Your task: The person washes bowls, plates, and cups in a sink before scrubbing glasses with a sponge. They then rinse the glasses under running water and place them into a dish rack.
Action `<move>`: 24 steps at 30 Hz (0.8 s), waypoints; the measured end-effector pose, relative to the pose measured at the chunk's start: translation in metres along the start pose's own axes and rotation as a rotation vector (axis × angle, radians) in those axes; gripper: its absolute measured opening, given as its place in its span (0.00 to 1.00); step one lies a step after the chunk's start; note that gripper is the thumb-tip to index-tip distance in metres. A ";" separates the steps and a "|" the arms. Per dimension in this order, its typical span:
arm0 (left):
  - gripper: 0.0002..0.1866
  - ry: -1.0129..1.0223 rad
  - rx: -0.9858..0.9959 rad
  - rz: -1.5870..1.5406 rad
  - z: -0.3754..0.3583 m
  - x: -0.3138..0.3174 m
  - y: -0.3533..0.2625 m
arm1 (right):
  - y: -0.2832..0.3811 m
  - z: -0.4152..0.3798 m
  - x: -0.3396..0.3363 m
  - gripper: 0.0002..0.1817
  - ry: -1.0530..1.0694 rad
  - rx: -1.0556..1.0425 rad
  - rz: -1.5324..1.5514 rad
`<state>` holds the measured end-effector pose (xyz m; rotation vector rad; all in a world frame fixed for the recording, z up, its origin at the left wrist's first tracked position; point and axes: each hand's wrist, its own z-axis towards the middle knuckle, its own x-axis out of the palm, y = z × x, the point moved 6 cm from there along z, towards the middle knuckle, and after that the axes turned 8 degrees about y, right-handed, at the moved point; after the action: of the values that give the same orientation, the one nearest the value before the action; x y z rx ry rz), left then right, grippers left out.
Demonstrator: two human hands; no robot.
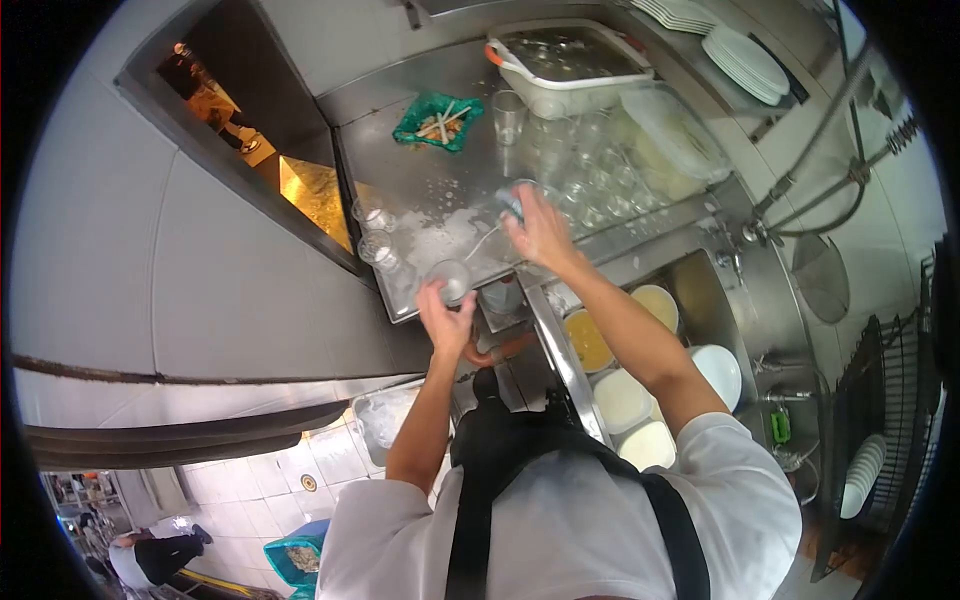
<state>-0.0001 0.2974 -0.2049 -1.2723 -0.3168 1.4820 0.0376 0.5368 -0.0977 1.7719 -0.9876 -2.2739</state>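
My left hand [445,318] is wrapped round a clear glass [450,282] at the front edge of the steel counter [470,185]. Further right, my right hand [540,232] closes its fingers on a pale blue scouring sponge [511,203], partly hidden by the fingers. A thin pale streak runs from that hand toward the glass. White suds [440,238] spread over the metal between the hands and beyond. Two more glasses, one of them a tumbler [378,249], stand left of my left hand. Many clear glasses [590,185] crowd the counter right of my right hand.
A white tub [575,80] of dark water stands at the back, beside a clear plastic container [675,140]. A green-lined basket [438,122] holds scraps. The sink [715,290] contains tubs and bowls. Plates [745,65] are stacked upper right; a spray hose [815,160] hangs nearby. Another person [150,555] is lower left.
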 end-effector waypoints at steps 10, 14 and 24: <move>0.27 -0.264 -0.226 0.237 0.031 -0.051 0.070 | -0.101 0.098 0.110 0.27 0.474 0.349 -0.280; 0.27 -0.275 -0.030 0.086 0.034 -0.049 0.018 | -0.102 0.093 0.097 0.29 0.423 0.304 -0.305; 0.17 0.259 0.233 -0.438 0.085 0.083 -0.067 | -0.041 -0.060 0.054 0.29 0.289 0.573 1.836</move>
<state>-0.0188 0.4268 -0.1651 -1.1055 -0.2252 0.9411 0.0863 0.5188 -0.1720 0.4286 -1.9562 -0.5623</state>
